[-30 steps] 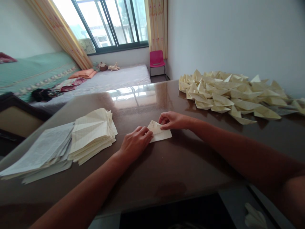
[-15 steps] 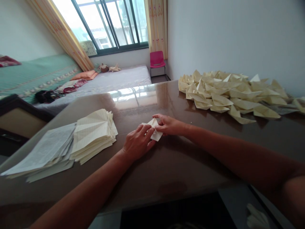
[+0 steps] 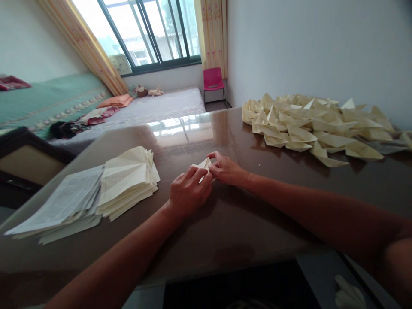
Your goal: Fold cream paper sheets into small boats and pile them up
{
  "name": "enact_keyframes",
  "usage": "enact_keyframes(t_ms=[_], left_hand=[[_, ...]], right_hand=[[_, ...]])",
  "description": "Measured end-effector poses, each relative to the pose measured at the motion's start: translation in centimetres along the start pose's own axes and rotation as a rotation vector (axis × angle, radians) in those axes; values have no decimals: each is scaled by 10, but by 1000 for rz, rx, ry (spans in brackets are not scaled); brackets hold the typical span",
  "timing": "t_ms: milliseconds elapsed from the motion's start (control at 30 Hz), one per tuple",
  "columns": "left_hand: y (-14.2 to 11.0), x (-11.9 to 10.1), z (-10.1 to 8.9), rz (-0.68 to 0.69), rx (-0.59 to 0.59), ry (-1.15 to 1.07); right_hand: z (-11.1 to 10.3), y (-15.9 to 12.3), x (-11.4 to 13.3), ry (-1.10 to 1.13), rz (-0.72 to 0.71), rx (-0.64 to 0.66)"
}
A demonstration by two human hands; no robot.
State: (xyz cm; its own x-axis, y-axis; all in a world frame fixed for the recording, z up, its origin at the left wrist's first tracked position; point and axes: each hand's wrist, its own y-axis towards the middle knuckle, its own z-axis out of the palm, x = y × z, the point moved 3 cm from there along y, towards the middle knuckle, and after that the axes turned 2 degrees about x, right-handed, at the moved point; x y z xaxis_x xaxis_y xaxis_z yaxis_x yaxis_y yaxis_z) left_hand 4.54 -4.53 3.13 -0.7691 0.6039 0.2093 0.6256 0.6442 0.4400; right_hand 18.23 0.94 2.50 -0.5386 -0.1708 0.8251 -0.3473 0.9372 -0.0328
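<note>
A small folded piece of cream paper (image 3: 204, 164) is held between my two hands just above the middle of the brown table (image 3: 244, 223). My left hand (image 3: 190, 187) is closed on its near left side, and the fingers cover much of it. From the right, my right hand (image 3: 225, 168) pinches the same paper with thumb and forefinger. Only the pointed upper part and a thin edge of the paper show; the rest lies hidden behind the fingers.
Left of my hands lies a stack of creased cream sheets (image 3: 125, 180), overlapping greyish printed sheets (image 3: 64, 201). A wide heap of folded paper boats (image 3: 309, 122) sits at the back right by the wall. Beyond the table are a bed (image 3: 180, 101) and a pink chair (image 3: 213, 79).
My fingers have closed further over the folded paper, and its lower flap, visible before, is now mostly covered. My left hand has turned in slightly towards the right. The stacks and heap stay put.
</note>
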Motion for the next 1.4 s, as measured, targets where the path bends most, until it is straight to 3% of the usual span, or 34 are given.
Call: enact_keyframes(t_ms=[100,233,300,400,500,567,667,833,1000,1167,1300,1400], left_hand=[[1,13,-4,-131,-95,-147],[1,38,-7,-466,-266,-559],[0,46,-4,-613,-317,-825],[1,49,10,-712,-298,-1195],[0,47,27,-759,-89,-1338],[-2,47,36,-756,53,-1307],[-4,51,40,-690,156,-1096],[-5,53,38,-529,227,-566],[-6,46,33,-389,221,-316],[-3,34,25,-168,276,-95],[-4,28,20,-94,345,-42],[-7,26,16,-83,367,-40]], right_hand=[[-5,1,0,58,-66,10],[-27,8,-4,151,-203,-199],[-34,11,-5,187,-282,-212],[-33,15,-10,300,-284,-2],[-27,19,-24,364,-141,159],[-24,21,-35,325,-44,182],[-23,24,-42,141,-20,206],[-22,22,-33,-308,-148,112],[-19,19,-31,-514,-242,41],[-21,14,-33,-633,-242,4],[-14,5,-22,-731,-404,-30],[0,-2,-13,-802,-561,78]])
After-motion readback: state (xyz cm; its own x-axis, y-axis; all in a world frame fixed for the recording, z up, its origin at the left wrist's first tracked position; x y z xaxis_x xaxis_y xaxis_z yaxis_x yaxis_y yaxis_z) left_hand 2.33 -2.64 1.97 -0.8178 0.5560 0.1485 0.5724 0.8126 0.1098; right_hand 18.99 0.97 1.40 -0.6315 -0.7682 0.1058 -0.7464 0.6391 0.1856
